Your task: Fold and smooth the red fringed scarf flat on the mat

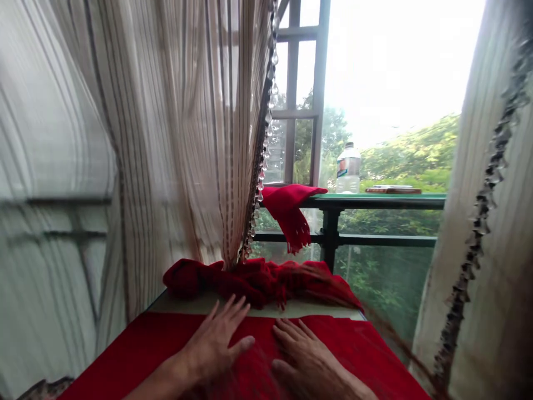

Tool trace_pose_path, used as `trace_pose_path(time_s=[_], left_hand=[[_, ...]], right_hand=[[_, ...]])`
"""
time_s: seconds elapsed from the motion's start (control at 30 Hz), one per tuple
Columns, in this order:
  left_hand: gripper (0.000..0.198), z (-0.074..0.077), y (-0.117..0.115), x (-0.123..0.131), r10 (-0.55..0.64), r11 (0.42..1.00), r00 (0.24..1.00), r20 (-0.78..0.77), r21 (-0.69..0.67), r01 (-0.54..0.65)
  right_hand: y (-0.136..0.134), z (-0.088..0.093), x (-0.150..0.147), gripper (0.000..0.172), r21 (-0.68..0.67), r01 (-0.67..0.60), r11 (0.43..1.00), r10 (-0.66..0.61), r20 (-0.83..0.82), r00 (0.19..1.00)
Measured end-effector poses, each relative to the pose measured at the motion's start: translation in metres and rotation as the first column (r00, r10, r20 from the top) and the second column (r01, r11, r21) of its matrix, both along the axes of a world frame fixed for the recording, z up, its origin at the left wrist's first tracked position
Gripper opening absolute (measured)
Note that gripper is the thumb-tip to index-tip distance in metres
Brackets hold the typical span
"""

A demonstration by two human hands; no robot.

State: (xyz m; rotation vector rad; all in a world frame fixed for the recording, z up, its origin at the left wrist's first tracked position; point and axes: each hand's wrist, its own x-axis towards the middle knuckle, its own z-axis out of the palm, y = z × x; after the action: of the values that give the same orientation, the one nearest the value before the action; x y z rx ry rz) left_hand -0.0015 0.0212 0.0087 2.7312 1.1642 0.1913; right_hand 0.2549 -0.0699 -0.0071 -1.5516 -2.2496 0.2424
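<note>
2 bare hands are seen over a table (189,305) dressed in red. The red cloth (353,341) lies spread over the near and middle part of the table, its far edge stopping short of the table's far end and exposing a pale strip of the top. Left hand (220,340): over the middle of the table, palm down, fingers fanned wide, thumb well out, fingertips at about the cloth's far edge; whether the palm presses the fabric cannot be told. Right hand (302,347): just right of the table's midline, flat on the red cloth, 4 fingers set narrowly together, thumb apart. Bunched red fabric (258,280), partly fringed, lies heaped across the table's far end. Beyond the table, a fringed red piece (293,216) hangs over a dark railing (387,204); beyond the table's right half, the railing also bears a labelled clear bottle (348,169) and a flat object (393,190) too small to identify. Striped curtains (175,111), edged with beaded trim (266,128), hang to the left and right of the table.
</note>
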Motion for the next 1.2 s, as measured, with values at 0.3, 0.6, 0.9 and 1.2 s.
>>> trace_pose_path(time_s=[0.3,0.6,0.9,1.2], left_hand=[[0.079,-0.031,0.014,0.004,-0.061,0.996,0.997,0.041,0.061,0.059],[0.070,-0.072,0.034,-0.013,-0.183,0.974,0.962,0.202,0.173,0.148],[0.043,-0.043,0.028,-0.007,-0.120,0.985,0.934,0.336,0.161,0.069],[0.018,-0.016,0.009,-0.001,-0.182,0.983,0.854,0.487,0.099,0.153]], right_hand=[[-0.009,0.015,-0.004,0.067,-0.071,0.051,0.996,-0.054,-0.040,0.998],[0.015,-0.008,0.011,0.040,0.333,0.298,0.895,-0.149,-0.405,0.902],[0.016,0.002,0.022,0.021,0.295,0.337,0.894,-0.117,-0.572,0.812],[0.019,0.006,0.006,0.036,-0.121,0.152,0.981,-0.146,-0.976,0.160]])
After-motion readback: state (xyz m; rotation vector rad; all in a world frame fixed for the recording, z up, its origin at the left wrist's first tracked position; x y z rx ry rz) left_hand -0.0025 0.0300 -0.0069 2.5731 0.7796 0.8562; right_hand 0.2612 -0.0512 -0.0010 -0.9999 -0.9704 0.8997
